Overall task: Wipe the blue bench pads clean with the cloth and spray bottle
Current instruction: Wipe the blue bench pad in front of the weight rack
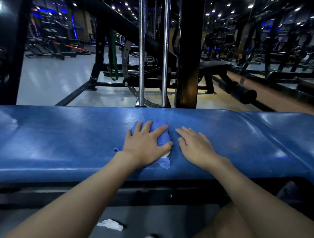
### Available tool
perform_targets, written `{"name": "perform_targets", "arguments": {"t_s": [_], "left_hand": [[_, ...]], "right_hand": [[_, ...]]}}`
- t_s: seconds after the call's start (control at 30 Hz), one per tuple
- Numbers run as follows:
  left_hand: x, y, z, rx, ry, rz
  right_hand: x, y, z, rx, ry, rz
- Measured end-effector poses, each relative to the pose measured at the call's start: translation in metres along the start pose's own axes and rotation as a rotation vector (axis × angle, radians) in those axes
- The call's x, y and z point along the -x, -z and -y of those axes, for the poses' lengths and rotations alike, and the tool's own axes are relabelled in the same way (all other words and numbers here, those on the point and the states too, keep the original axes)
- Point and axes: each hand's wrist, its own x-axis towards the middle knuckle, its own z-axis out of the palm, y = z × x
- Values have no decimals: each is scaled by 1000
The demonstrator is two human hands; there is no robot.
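A long blue bench pad (69, 138) stretches across the view, and a second blue pad (288, 133) joins it at the right. A folded blue cloth (162, 137) lies on the middle of the long pad. My left hand (145, 145) presses flat on the cloth with spread, straight fingers. My right hand (196, 146) rests flat on the bare pad just right of the cloth, fingers straight. No spray bottle is in view.
Two chrome guide rods (141, 63) and a black upright post (189, 66) stand just behind the pad. A black flat bench (215, 67) sits beyond. A crumpled white paper (110, 224) lies on the floor below the black bench frame (148, 196).
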Motion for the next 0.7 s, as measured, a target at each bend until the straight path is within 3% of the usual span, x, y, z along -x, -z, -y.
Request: {"name": "perform_targets", "arguments": {"t_s": [0.2, 0.4, 0.5, 0.7], "left_hand": [[3, 8, 44, -3, 14, -12], [13, 16, 79, 1, 51, 2], [20, 22, 99, 7, 74, 13], [29, 28, 138, -4, 104, -23]], "right_hand": [[-3, -4, 6, 107, -29, 61], [-7, -17, 48, 95, 142, 127], [-5, -13, 49, 122, 130, 179], [-20, -20, 103, 103, 169, 54]]}}
